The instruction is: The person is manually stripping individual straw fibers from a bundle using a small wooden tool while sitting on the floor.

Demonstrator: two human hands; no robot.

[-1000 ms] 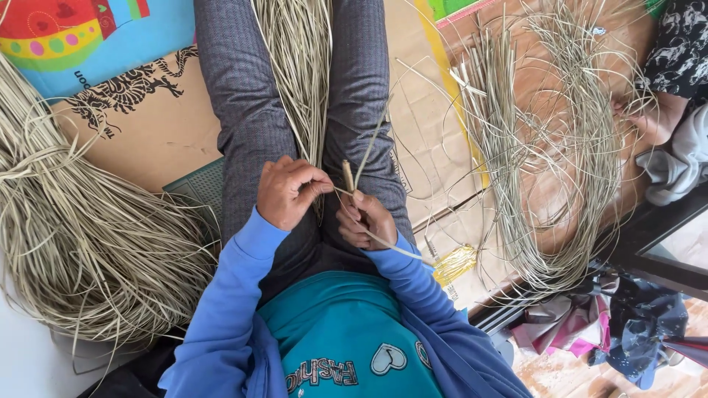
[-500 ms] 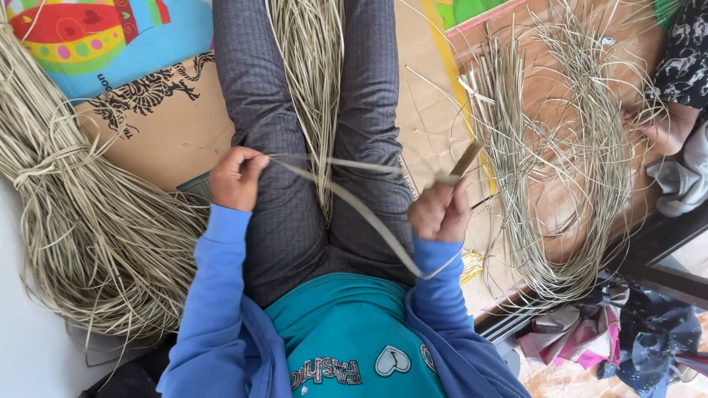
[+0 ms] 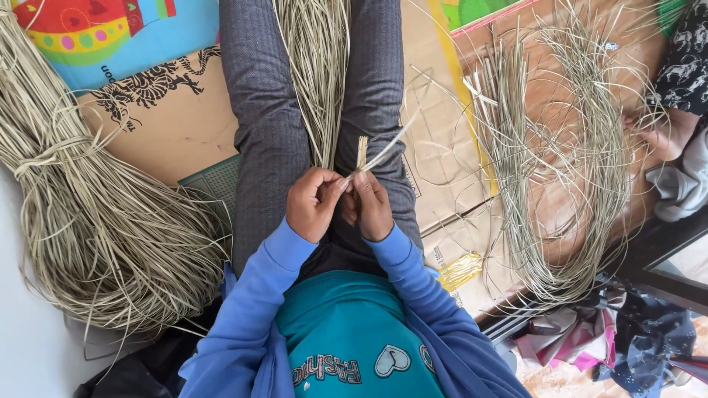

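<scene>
I sit with my legs in grey trousers (image 3: 269, 110) stretched out. My left hand (image 3: 313, 203) and my right hand (image 3: 369, 206) meet over my lap and pinch the same pale dried grass strip (image 3: 363, 152), whose short ends stick up above my fingertips. A loose tail of the strip runs up and to the right. A bundle of long grass strips (image 3: 318, 66) lies between my legs, just beyond my hands.
A big heap of dried grass (image 3: 88, 221) lies at my left. A looser pile of strips (image 3: 560, 169) spreads on cardboard (image 3: 435, 125) at my right. Another person's arm and patterned sleeve (image 3: 675, 110) show at the far right. Cloth scraps (image 3: 590, 339) lie at lower right.
Half a second ago my hands were spread wide apart, pulling a strip taut between them. Now they have come back together over my lap, pinching the strip.
</scene>
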